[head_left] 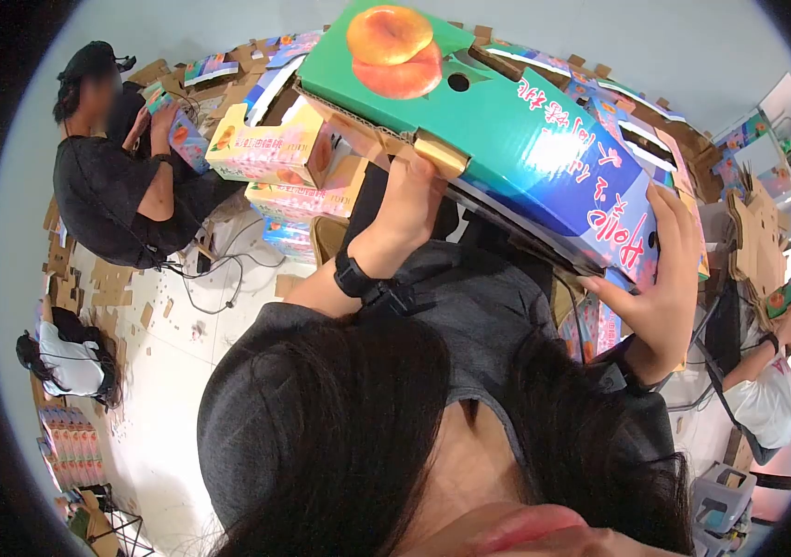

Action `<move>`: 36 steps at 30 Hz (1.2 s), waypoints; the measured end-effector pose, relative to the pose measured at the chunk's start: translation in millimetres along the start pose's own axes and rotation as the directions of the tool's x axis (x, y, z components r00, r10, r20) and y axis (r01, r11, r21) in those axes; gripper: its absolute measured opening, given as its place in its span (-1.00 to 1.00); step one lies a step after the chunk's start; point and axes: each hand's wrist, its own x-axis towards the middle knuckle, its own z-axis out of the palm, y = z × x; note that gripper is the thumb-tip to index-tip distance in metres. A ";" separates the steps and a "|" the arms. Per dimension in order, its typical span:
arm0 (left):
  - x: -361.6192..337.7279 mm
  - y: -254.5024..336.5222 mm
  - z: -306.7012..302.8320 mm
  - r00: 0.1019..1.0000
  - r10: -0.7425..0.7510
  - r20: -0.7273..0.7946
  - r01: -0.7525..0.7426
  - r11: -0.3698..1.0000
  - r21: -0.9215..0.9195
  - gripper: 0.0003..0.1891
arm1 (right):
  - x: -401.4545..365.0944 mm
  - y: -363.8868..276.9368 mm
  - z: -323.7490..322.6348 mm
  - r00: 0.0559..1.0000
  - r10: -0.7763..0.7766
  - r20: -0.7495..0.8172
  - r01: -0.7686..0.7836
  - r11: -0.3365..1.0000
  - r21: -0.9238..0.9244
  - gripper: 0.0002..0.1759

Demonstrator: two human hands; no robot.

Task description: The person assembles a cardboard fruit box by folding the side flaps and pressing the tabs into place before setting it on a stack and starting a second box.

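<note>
A green and blue cardboard box (507, 139) with a peach picture is held up in front of my chest, tilted down to the right. My left hand (409, 200), with a black band at the wrist, grips its lower edge near a brown cardboard flap; part of the fingers is hidden by the box. At the box's right end my right hand (664, 288) holds the corner, thumb beneath and fingers over the end. Yellow and pink fruit boxes (270, 148) are stacked just left of the held box.
A person in black (112, 195) sits at the left, holding another box. Farther down is a person in white (70, 357). Another person (766, 399) works at the right edge. Cardboard scraps (112, 278) and cables lie on the floor. A grey plastic crate (725, 497) stands lower right.
</note>
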 end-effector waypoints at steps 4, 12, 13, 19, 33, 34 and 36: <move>-4.6 -2.4 0.0 1.000 0.024 -0.018 -0.024 1.000 0.010 -0.17 | 0.0 2.0 -6.0 0.998 -0.021 0.054 0.018 0.999 0.048 0.22; -13.9 -5.9 5.4 0.995 0.046 -0.089 -0.042 0.998 0.055 -0.17 | -0.7 7.6 -20.6 0.978 0.036 0.204 -0.060 0.992 0.114 0.23; -13.7 -4.1 7.0 0.997 0.037 -0.069 -0.033 0.998 0.058 -0.17 | -2.2 11.8 -20.5 0.980 0.031 0.198 -0.058 0.990 0.129 0.22; -14.4 -4.1 6.8 0.999 -0.031 -0.040 0.034 0.998 0.058 -0.20 | -10.9 22.7 -15.0 0.986 0.015 0.165 -0.042 0.985 0.165 0.15; -14.5 19.9 9.6 0.874 -0.316 0.368 0.352 0.936 -0.032 -0.17 | -14.1 44.5 -3.7 0.999 0.030 0.036 -0.038 0.966 0.257 0.13; -17.1 24.0 9.5 0.822 -0.340 0.456 0.397 0.917 -0.031 -0.14 | -15.9 47.8 -2.2 0.998 0.057 0.024 -0.062 0.944 0.326 0.13; -18.9 28.1 9.7 0.680 -0.438 0.588 0.532 0.846 0.016 -0.02 | -20.7 53.9 0.5 0.994 0.112 0.008 -0.104 0.884 0.456 0.14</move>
